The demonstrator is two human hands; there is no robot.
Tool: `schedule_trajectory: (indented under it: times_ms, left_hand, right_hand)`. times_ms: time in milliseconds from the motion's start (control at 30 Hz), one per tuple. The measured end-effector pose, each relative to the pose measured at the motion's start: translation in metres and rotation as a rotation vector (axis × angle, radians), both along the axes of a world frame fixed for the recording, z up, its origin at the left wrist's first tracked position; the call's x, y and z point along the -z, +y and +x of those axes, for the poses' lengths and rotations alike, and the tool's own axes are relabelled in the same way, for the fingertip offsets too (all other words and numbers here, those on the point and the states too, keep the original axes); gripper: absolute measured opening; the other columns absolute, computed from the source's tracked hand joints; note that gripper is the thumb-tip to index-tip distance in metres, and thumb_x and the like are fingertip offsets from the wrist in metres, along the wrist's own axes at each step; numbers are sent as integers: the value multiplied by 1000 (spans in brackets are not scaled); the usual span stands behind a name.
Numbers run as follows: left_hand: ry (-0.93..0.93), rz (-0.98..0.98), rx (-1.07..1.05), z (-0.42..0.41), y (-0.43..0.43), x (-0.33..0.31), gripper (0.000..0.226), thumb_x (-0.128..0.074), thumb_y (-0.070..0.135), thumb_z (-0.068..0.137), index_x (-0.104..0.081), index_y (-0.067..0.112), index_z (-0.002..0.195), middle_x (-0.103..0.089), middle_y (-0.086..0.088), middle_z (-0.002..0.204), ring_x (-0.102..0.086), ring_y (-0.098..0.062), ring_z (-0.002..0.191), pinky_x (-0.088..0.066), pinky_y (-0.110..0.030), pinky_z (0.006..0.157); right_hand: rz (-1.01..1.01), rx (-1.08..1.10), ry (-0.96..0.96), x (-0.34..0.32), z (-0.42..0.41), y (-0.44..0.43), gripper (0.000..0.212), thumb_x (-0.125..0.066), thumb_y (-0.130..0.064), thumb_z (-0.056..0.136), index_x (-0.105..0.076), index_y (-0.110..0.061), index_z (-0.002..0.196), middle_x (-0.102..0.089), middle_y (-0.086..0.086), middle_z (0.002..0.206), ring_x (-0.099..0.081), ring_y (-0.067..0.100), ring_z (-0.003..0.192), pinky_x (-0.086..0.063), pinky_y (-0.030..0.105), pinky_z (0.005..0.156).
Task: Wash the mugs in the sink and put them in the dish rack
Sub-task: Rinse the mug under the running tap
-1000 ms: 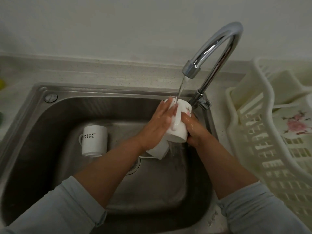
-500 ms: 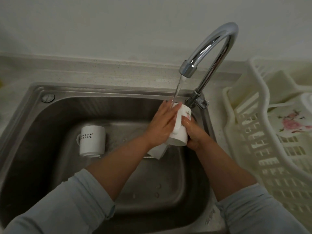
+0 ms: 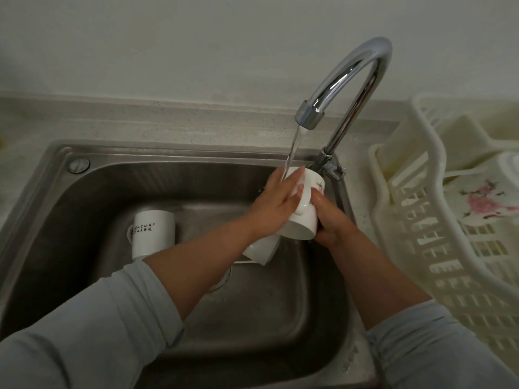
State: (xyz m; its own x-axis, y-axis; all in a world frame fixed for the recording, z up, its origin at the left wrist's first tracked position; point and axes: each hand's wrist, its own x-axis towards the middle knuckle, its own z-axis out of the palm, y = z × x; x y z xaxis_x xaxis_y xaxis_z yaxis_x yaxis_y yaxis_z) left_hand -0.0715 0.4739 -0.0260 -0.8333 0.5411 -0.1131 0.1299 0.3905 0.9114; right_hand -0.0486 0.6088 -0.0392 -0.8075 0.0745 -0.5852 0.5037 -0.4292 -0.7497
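A white ceramic mug with a small pink flower print is held in the air over the right rear corner of the stainless-steel sink, under the thin water stream from the curved chrome tap. Its long axis is slanted: the mouth is turned up and away towards the tap's foot, the base towards the person, the handle uppermost. The left hand is laid on the mug's left wall, fingers nearly straight and pressed together, and the stream is taken on its fingertips. The right hand is curled round the right wall from beneath and carries the mug.

The cream slotted plastic dish rack stands just past the sink's right edge, so it lies to the right of the mug and the right hand is the nearer one. A short carry rightwards is judged to be needed, with the mouth turned down first. A second white mug with black lettering stands at the left of the sink floor.

Against the frame half a second ago little is changed: the same grip is kept, the mug is found at almost the same spot under the stream, and the lettered mug is unmoved
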Motion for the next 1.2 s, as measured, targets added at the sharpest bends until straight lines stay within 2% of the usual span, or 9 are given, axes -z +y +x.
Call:
schedule_trajectory:
  times_ms: [100,200,333,533,667,767,833,1033,1200]
  left_hand:
    - [-229,161,-24,-17,-9,-2,75,-53,45,79,-19,41,145,-20,3,151,-33,-18,133,-30,-34,110]
    - [-419,354,-109,-20,-9,1,76,-63,35,70,-30,39,139,-42,-2,138,-52,-22,117,-46,-39,98]
    - [-672,593,-357,-11,-5,17,73,-71,49,67,-49,19,130,-60,-13,124,-62,-30,108,-51,-48,92]
    - [-913,529,-141,-15,-8,6,89,-70,68,54,-54,21,127,-63,-14,122,-60,-32,113,-45,-56,96]
    - [-950,500,-104,-14,-19,7,109,-87,57,35,-48,21,131,-67,-11,112,-65,-30,101,-55,-50,76]
    - [-982,493,-268,-6,-21,9,77,-70,60,61,-52,21,126,-67,-9,105,-64,-28,95,-55,-42,70]
    - [-999,493,-351,-5,-24,12,61,-59,58,73,-53,23,123,-64,-10,112,-61,-30,102,-52,-42,73]
    - [-877,469,-488,-8,-30,12,83,-69,61,61,-40,31,133,-58,-7,124,-58,-30,107,-53,-44,75]
    - [-610,422,-429,-16,-36,1,80,-72,57,67,-38,30,134,-59,-3,122,-61,-27,105,-54,-53,80]
  right_hand:
    - [-5,-53,5,-1,0,-5,69,-64,-35,71,-45,-14,134,-58,20,125,-58,35,111,-51,50,89]
    - [-17,-47,36,-1,0,-9,57,-60,-30,85,-42,-15,137,-57,20,127,-56,36,115,-45,55,96]
    - [-5,-182,117,-2,-1,-6,91,-90,-43,45,-55,-14,124,-63,17,118,-62,33,108,-53,50,86]
    - [71,-176,210,-2,-2,2,112,-92,-51,30,-52,-12,127,-61,19,122,-60,36,111,-50,55,90]
    - [146,-191,236,-2,-1,-2,109,-89,-50,41,-46,-12,134,-59,18,125,-60,35,111,-50,54,89]
    - [274,-161,235,-4,-2,-12,65,-72,-35,77,-45,-21,134,-61,7,122,-61,27,109,-51,49,92]
    - [406,-198,269,-7,-4,-19,52,-63,-33,86,-42,-25,133,-60,-3,118,-60,17,105,-53,39,89]
    - [445,-435,271,-11,-16,-30,86,-79,-48,62,-38,-28,136,-56,0,129,-57,18,115,-49,44,97]
    - [349,-532,269,-13,-23,-31,76,-81,-49,57,-57,-16,122,-64,14,117,-63,29,108,-50,53,92]
